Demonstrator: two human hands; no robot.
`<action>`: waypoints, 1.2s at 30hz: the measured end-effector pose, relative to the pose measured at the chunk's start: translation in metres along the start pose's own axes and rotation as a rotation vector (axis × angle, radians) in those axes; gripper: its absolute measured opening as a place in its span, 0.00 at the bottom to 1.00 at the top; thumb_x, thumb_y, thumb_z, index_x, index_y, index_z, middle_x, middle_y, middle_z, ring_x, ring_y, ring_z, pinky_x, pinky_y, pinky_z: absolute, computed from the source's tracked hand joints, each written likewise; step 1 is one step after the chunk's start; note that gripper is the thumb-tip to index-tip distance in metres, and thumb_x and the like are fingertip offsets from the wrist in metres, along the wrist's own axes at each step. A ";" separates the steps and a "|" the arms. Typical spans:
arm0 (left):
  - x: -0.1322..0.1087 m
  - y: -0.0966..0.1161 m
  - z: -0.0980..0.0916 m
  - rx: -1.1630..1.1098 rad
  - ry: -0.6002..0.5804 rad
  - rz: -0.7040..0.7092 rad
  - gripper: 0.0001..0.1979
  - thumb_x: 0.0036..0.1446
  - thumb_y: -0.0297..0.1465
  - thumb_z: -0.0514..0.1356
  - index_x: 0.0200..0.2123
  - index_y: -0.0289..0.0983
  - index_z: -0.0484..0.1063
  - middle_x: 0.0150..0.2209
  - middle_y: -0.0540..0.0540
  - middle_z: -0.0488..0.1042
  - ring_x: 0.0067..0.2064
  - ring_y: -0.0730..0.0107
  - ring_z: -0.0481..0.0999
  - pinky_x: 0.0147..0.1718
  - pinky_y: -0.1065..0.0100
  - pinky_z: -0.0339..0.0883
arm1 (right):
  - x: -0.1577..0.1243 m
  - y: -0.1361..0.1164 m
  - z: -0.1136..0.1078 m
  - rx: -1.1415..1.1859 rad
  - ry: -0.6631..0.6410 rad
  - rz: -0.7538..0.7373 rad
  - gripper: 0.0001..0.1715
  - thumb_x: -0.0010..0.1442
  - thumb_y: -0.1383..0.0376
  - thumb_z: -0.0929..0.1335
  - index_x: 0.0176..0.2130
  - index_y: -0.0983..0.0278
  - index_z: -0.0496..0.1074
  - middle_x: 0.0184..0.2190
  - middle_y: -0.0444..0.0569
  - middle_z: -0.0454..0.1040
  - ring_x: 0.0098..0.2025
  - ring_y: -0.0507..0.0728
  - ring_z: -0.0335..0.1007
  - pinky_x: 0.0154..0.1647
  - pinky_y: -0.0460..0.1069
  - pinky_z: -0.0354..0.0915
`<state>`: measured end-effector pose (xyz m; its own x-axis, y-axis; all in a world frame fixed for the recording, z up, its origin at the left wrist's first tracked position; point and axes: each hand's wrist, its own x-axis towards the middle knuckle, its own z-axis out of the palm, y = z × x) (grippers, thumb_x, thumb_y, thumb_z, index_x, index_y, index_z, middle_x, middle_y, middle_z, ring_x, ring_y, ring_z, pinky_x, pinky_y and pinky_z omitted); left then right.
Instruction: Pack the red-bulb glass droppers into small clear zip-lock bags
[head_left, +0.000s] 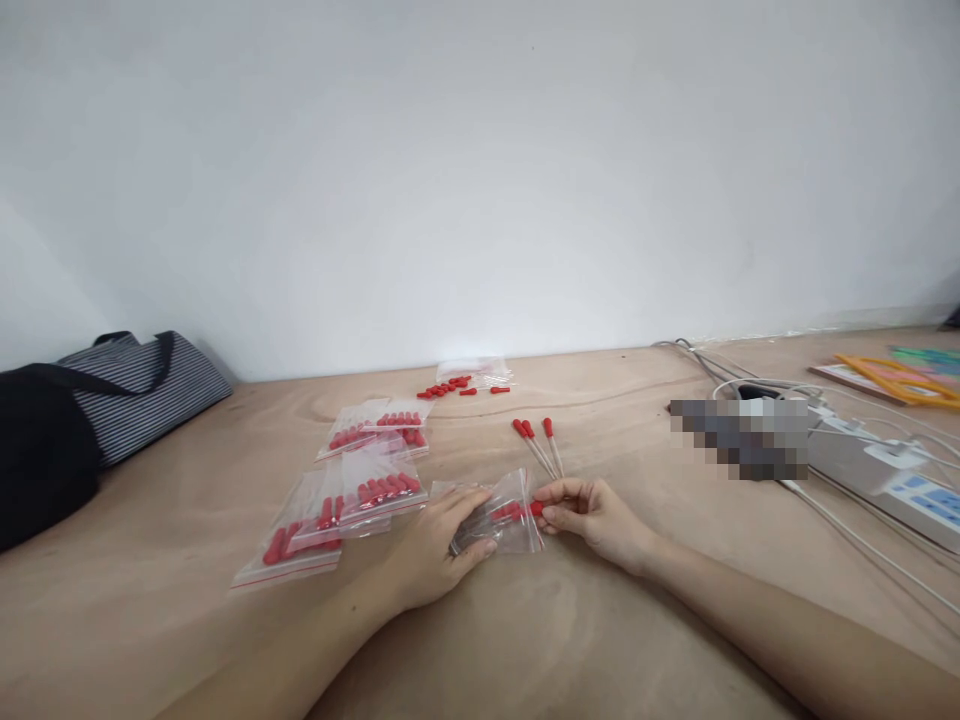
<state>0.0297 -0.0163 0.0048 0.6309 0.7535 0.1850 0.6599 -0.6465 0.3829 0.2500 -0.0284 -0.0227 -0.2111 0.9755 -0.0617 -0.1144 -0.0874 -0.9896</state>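
My left hand is closed on a clear zip bag, thumb in front and fingers behind. Red-tipped pieces show inside that bag. At its open right end, my right hand pinches a red-tipped dropper lying at the bag's mouth. Just behind my right hand, several loose droppers with red bulbs and thin pale stems lie on the wooden table. Left of my left hand, filled zip bags with red bulbs overlap one another, and more filled bags lie farther back.
Near the wall, a bag lies by several red-bulbed droppers. A striped bag stands at the far left. On the right are a power strip, cables, a blurred dark object and orange scissors.
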 end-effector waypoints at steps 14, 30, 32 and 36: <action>-0.001 -0.002 0.001 -0.004 0.002 0.017 0.21 0.54 0.35 0.55 0.51 0.39 0.62 0.52 0.44 0.66 0.53 0.59 0.63 0.52 0.56 0.56 | 0.026 -0.020 -0.006 -0.377 -0.057 0.106 0.14 0.39 0.62 0.71 0.25 0.65 0.64 0.14 0.36 0.64 0.11 0.44 0.55 0.10 0.40 0.52; -0.003 0.000 -0.004 -0.029 -0.059 0.018 0.21 0.56 0.35 0.53 0.53 0.40 0.60 0.54 0.46 0.63 0.55 0.60 0.60 0.55 0.54 0.51 | 0.116 -0.028 -0.069 -0.540 0.378 0.192 0.07 0.38 0.72 0.70 0.16 0.67 0.66 0.09 0.41 0.62 0.12 0.46 0.52 0.13 0.43 0.49; -0.003 -0.001 -0.003 -0.033 -0.066 0.014 0.21 0.57 0.35 0.53 0.54 0.40 0.59 0.55 0.46 0.62 0.56 0.60 0.59 0.55 0.54 0.51 | 0.105 -0.027 -0.077 -0.457 0.360 0.161 0.06 0.42 0.72 0.68 0.18 0.67 0.66 0.12 0.42 0.64 0.14 0.46 0.54 0.14 0.42 0.51; -0.003 -0.003 -0.002 -0.015 -0.079 0.003 0.23 0.56 0.37 0.54 0.54 0.40 0.58 0.55 0.46 0.61 0.57 0.60 0.58 0.54 0.54 0.52 | 0.073 -0.028 -0.088 -0.284 0.370 0.098 0.04 0.48 0.71 0.64 0.28 0.65 0.67 0.16 0.41 0.65 0.16 0.46 0.56 0.17 0.41 0.54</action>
<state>0.0251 -0.0170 0.0047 0.6638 0.7391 0.1145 0.6520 -0.6468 0.3958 0.3234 0.0630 -0.0114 0.1581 0.9763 -0.1475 0.1693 -0.1740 -0.9701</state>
